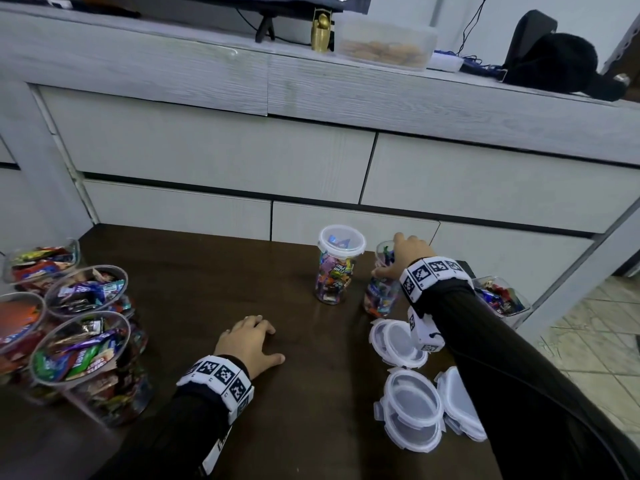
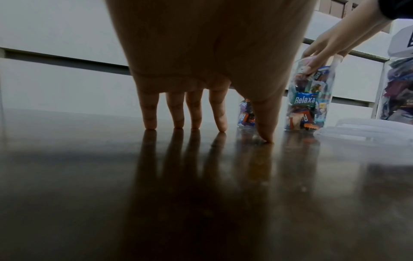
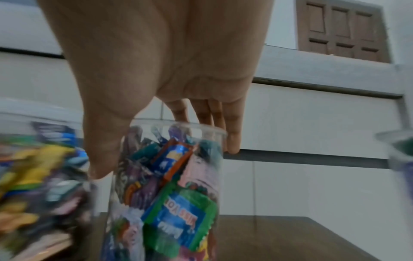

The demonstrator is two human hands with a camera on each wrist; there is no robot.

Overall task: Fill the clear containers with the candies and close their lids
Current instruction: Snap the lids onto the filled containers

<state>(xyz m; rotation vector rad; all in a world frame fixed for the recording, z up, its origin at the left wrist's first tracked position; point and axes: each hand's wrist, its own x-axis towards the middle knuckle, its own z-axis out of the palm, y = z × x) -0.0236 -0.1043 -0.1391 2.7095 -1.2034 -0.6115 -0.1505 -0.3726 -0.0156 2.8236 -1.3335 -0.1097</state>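
Loose lids [image 1: 414, 407] sit stacked near the table's front edge, close by the right forearm. Left hand [image 1: 250, 344] rests flat on the table [image 1: 207, 278], fingers spread, holding nothing. Right hand [image 1: 403, 259] grips the rim of an open jar [image 3: 165, 185] of candies from above, thumb one side, fingers the other; a lidded jar [image 1: 337, 268] stands just beside it. Risks: rim grip is shallow, so a full jar could slip or tip and spill; the sleeve could sweep lids off the edge.
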